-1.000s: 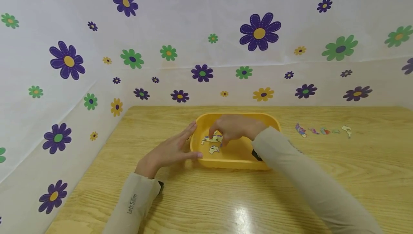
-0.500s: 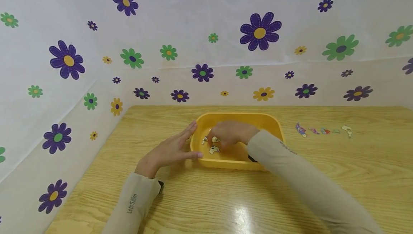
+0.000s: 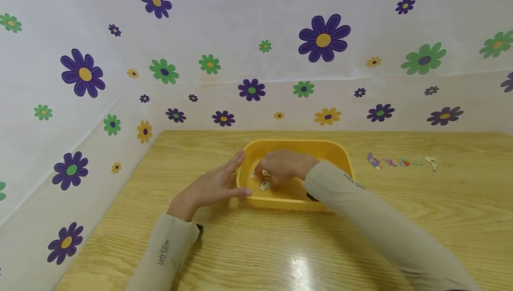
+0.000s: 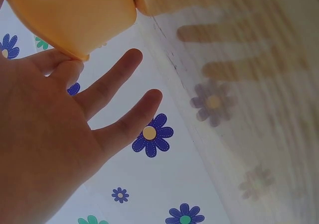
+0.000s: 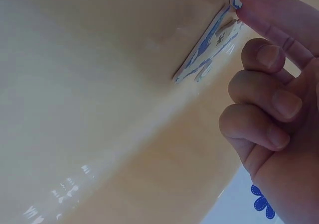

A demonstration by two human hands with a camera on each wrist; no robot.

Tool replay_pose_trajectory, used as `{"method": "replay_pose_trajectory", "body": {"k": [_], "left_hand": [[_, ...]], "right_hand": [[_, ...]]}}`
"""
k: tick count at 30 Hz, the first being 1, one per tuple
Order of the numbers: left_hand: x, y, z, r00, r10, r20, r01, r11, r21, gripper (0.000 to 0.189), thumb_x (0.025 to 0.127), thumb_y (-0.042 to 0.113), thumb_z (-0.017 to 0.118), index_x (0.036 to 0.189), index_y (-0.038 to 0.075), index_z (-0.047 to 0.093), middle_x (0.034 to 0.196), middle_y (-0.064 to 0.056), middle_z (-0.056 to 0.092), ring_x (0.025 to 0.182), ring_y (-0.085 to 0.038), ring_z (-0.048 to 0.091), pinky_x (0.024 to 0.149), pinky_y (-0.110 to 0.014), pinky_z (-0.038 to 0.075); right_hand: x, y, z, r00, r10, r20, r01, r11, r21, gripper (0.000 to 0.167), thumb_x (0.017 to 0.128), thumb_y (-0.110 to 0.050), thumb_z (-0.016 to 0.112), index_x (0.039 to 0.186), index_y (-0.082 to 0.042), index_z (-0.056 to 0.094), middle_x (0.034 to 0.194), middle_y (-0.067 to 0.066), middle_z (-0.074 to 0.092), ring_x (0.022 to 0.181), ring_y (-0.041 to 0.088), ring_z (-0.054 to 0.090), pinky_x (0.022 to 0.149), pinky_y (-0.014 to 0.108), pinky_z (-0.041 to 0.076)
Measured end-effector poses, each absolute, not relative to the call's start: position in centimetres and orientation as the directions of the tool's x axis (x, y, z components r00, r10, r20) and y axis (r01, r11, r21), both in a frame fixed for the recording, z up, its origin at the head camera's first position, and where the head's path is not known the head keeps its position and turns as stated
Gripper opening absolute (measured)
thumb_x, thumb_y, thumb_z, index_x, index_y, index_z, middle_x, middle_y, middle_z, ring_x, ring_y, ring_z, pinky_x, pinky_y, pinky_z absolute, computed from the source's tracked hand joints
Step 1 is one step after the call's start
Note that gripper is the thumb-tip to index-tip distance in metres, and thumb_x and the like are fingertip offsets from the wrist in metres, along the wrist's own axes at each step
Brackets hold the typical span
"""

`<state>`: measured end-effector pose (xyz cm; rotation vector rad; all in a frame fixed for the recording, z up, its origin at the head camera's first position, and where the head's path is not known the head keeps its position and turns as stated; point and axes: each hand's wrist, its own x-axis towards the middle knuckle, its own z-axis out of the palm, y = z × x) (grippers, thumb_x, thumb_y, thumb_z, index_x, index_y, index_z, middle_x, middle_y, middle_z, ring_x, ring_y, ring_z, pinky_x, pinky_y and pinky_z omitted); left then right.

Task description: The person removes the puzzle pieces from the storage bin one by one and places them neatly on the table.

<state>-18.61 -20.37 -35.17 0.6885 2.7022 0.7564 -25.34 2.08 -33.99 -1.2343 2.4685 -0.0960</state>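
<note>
A yellow plastic tub point(image 3: 296, 204) stands on the table. My left hand point(image 3: 208, 189) rests against its left end, thumb over the near rim and fingers spread along the side; in the left wrist view two fingers point(image 4: 115, 79) stretch out past the tub. Inside the tub, my right hand point(image 3: 282, 165) reaches down with its index finger on flat, cream printed cut-out pieces. One cut-out point(image 3: 266, 186) lies just in front of the finger. In the right wrist view a long blue-edged cut-out point(image 5: 207, 50) lies by the fingertip, while three other fingers point(image 5: 264, 102) curl with nothing in them.
Right of the tub, several small cut-outs lie in a row on the wooden table point(image 3: 401, 219), among them a purple one point(image 3: 373, 161) and a cream one point(image 3: 430, 162). A white flowered cloth point(image 3: 256, 63) hangs behind and at the left.
My right hand has sunk lower and moved a little left in the tub, now covering more of the long cut-out. The left hand has stayed at the tub's end.
</note>
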Motion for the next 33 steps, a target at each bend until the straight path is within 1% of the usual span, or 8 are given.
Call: {"method": "replay_pose_trajectory", "body": {"k": [3,9,12,21,26,30,33], "left_hand": [[-18.6,-20.3,-35.1,-0.856,0.505,-0.11,0.374,0.752,0.543,0.104,0.09,0.066,0.064,0.165,0.018,0.011,0.17,0.001,0.004,0.152,-0.035,0.018,0.119,-0.059,0.022],[-18.6,-20.3,-35.2,-0.855,0.507,-0.108,0.377,0.752,0.54,0.104,0.09,0.067,0.064,0.165,0.017,0.011,0.17,0.0,0.003,0.152,-0.034,0.018,0.119,-0.058,0.022],[-18.6,-20.3,-35.2,-0.855,0.507,-0.109,0.377,0.752,0.541,0.104,0.09,0.067,0.064,0.165,0.017,0.011,0.17,-0.001,0.004,0.152,-0.034,0.017,0.119,-0.058,0.021],[-18.7,-20.5,-35.3,-0.859,0.5,-0.109,0.367,0.75,0.55,0.103,0.091,0.064,0.065,0.165,0.019,0.01,0.17,0.0,0.004,0.153,-0.033,0.016,0.12,-0.058,0.019],[-18.7,-20.6,-35.3,-0.858,0.501,-0.11,0.368,0.751,0.548,0.103,0.091,0.064,0.064,0.165,0.019,0.009,0.17,0.0,0.004,0.153,-0.033,0.016,0.12,-0.058,0.019],[-18.6,-20.6,-35.3,-0.859,0.497,-0.121,0.362,0.758,0.543,0.103,0.09,0.066,0.063,0.165,0.021,0.009,0.17,0.0,0.003,0.153,-0.034,0.015,0.12,-0.058,0.019],[-18.7,-20.5,-35.2,-0.856,0.502,-0.123,0.367,0.758,0.54,0.103,0.09,0.066,0.063,0.165,0.021,0.009,0.17,0.0,0.003,0.153,-0.034,0.015,0.12,-0.058,0.02]], "right_hand": [[-25.4,2.1,-34.0,-0.544,-0.784,-0.3,-0.759,0.612,-0.223,0.019,0.085,-0.006,0.079,0.099,-0.017,0.072,0.096,-0.002,0.064,0.081,0.015,0.053,0.078,0.031,0.051],[-25.3,2.1,-34.1,-0.524,-0.805,-0.279,-0.779,0.585,-0.225,0.017,0.083,-0.006,0.078,0.096,-0.015,0.073,0.085,-0.004,0.061,0.072,0.013,0.05,0.067,0.025,0.046],[-25.3,2.2,-34.1,-0.518,-0.809,-0.277,-0.783,0.579,-0.228,0.017,0.082,-0.007,0.078,0.097,-0.014,0.072,0.083,-0.004,0.06,0.07,0.012,0.049,0.065,0.024,0.044],[-25.5,1.9,-34.4,-0.513,-0.818,-0.262,-0.788,0.569,-0.234,0.017,0.081,-0.008,0.075,0.098,-0.012,0.073,0.093,-0.004,0.065,0.076,0.013,0.053,0.07,0.027,0.05],[-25.5,1.7,-34.3,-0.515,-0.815,-0.266,-0.787,0.572,-0.231,0.018,0.081,-0.009,0.076,0.099,-0.01,0.073,0.093,-0.004,0.066,0.078,0.014,0.055,0.074,0.027,0.052],[-25.6,1.9,-33.9,-0.538,-0.8,-0.265,-0.763,0.596,-0.249,0.02,0.081,-0.011,0.078,0.099,-0.007,0.072,0.093,-0.002,0.066,0.078,0.014,0.055,0.076,0.027,0.053],[-25.8,2.5,-33.3,-0.553,-0.797,-0.244,-0.745,0.604,-0.284,0.021,0.08,-0.012,0.079,0.099,-0.005,0.071,0.092,-0.001,0.066,0.076,0.014,0.055,0.072,0.026,0.052]]}}
